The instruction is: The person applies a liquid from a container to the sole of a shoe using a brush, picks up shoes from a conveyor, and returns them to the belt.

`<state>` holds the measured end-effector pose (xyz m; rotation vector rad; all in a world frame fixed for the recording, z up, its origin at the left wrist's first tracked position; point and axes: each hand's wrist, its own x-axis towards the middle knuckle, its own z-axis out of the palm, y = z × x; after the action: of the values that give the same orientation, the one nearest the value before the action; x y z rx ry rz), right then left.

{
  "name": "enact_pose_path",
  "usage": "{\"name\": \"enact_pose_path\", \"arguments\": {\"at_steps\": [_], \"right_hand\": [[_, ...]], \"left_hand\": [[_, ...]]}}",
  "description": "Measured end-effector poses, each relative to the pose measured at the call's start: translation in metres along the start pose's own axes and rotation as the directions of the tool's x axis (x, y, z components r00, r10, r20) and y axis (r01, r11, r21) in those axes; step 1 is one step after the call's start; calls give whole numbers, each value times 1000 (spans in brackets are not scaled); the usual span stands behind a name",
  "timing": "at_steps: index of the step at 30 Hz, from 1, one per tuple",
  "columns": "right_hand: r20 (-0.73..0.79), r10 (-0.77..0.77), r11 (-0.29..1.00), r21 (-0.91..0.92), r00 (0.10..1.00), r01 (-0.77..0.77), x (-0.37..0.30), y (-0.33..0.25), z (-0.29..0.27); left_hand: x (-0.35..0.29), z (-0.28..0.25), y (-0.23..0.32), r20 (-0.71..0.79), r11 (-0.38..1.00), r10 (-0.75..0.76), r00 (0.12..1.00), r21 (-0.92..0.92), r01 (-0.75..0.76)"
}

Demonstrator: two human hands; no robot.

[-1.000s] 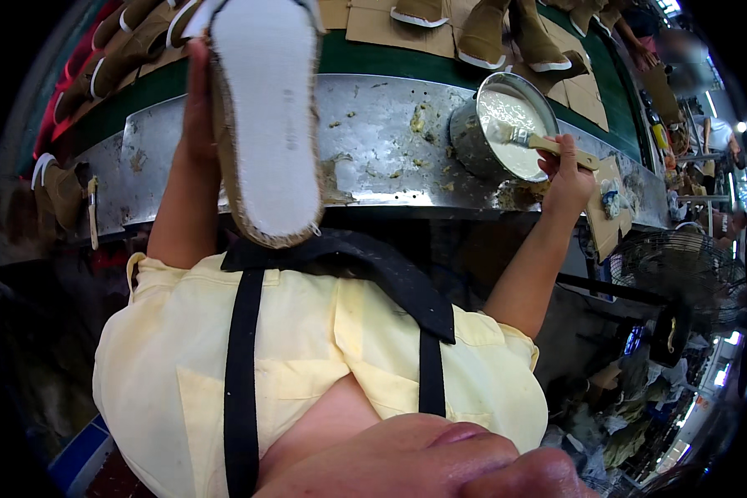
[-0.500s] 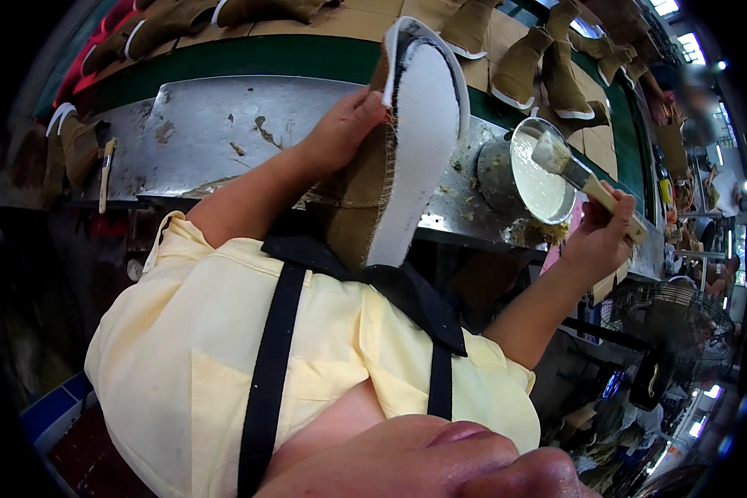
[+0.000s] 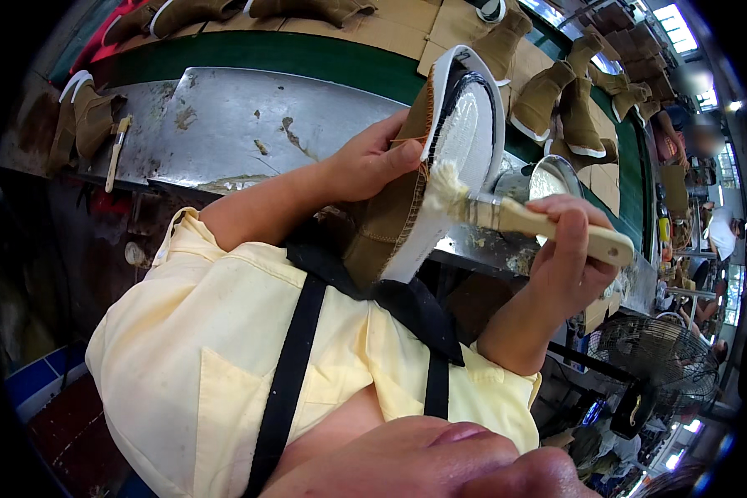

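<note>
Shoemaking workshop: brown boots (image 3: 540, 100) on cardboard (image 3: 400, 35), stained metal bench (image 3: 224, 120), caged fan (image 3: 660, 361).

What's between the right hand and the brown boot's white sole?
A pale wooden-handled brush, its white-coated bristles apparently touching the sole, in the head view.

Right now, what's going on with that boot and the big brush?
A person's left hand holds a brown boot, its white bottom turned toward the camera. The right hand holds a brush by its pale handle, bristles against that bottom. A metal pot with white stuff inside sits on the metal bench beyond the boot, and more brown boots are on cardboard behind.
</note>
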<state>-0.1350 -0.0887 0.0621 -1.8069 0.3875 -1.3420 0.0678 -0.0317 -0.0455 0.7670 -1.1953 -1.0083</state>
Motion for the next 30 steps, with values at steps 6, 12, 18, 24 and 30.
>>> {"name": "enact_pose_path", "arguments": {"at_steps": [6, 12, 18, 24, 30], "right_hand": [[-175, -82, 996, 16, 981, 86, 34, 6, 10], [-452, 115, 991, -6, 885, -133, 10, 26, -4], [-327, 65, 983, -141, 943, -117, -30, 14, -21], [-417, -29, 999, 10, 909, 36, 23, 15, -5], [-121, -216, 976, -13, 969, 216, -13, 17, 7]], "left_hand": [[-5, 3, 5, 56, 998, -41, 998, 49, 39], [-11, 0, 7, 38, 1000, -22, 999, 4, 22], [-13, -1, 8, 36, 1000, -9, 999, -27, 10], [-9, 8, 9, 68, 1000, -13, 998, 22, 12], [-12, 4, 4, 37, 999, -22, 999, 34, 21]]}}
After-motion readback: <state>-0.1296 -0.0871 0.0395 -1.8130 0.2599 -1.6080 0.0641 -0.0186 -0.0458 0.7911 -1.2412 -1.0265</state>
